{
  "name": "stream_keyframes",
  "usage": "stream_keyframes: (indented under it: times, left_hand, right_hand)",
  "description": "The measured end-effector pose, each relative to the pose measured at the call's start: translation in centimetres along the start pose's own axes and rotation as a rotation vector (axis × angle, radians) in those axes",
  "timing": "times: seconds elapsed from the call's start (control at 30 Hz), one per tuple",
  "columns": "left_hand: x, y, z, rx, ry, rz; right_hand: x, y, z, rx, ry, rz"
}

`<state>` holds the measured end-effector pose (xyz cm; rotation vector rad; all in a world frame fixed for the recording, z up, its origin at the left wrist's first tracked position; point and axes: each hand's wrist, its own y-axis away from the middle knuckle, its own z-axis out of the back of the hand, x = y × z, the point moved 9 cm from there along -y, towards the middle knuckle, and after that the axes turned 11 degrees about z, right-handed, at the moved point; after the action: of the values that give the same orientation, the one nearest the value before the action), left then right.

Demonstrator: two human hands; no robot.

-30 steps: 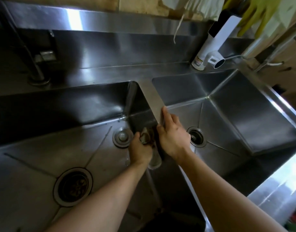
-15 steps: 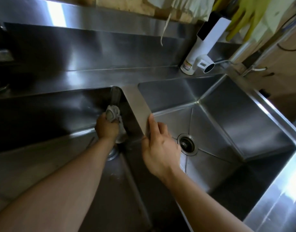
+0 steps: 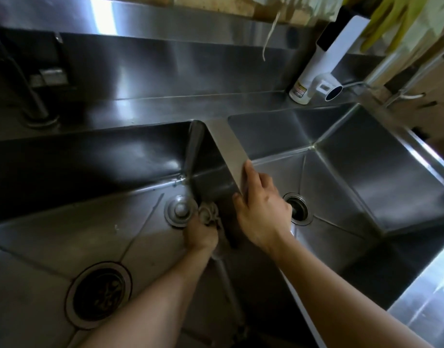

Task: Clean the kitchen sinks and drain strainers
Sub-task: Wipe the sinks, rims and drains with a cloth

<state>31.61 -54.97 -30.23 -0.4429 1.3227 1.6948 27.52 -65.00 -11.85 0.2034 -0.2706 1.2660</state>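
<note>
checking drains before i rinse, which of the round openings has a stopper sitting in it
The small round metal drain in the left basin, beside the left hand gripping a grey cloth. It has a domed plug; the large strainer drain and right-basin drain are open.

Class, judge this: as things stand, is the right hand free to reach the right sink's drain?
Probably yes: the right hand rests on the divider, holding nothing, and the drain lies just beyond, uncovered.

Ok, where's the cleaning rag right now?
In the head view the rag is low in the left basin, bunched in the left hand, against the divider wall just right of the round drain stopper.
</note>
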Motion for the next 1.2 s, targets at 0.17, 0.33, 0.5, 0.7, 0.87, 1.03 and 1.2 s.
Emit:
stream_keyframes:
  times: [0.17, 0.33, 0.5, 0.7, 0.87, 1.03, 1.2]
  left_hand:
    - [-2.6, -5.5, 1.7, -0.105, 0.107, 0.084]
    - [-4.6, -9.4, 2.8, -0.092, 0.076, 0.076]
    - [-4.9, -9.3, 2.7, -0.096, -0.01, 0.067]
    - [-0.5, -2.8, 1.0, 0.013, -0.071, 0.072]
    - [4.3, 3.2, -1.0, 0.157, -0.122, 0.11]
    - [3.1, 4.9, -0.6, 0.207, -0.079, 0.09]
    - [0.3, 8.6, 0.5, 0.221, 0.072, 0.032]
  right_hand:
    - [0.0, -0.2, 0.0, -0.038, 0.027, 0.044]
    - [0.2, -0.1, 0.3, -0.039, 0.031, 0.057]
    - [0.2, -0.3, 0.2, -0.038, 0.039, 0.036]
    - [0.2, -0.2, 0.1, -0.019, 0.045, -0.008]
    - [0.5, 0.0, 0.4, 0.015, 0.003, -0.019]
    - [-0.7, 0.4, 1.3, 0.071, -0.365, -0.105]
    - [-4.8, 6.1, 3.2, 0.129, -0.347, -0.199]
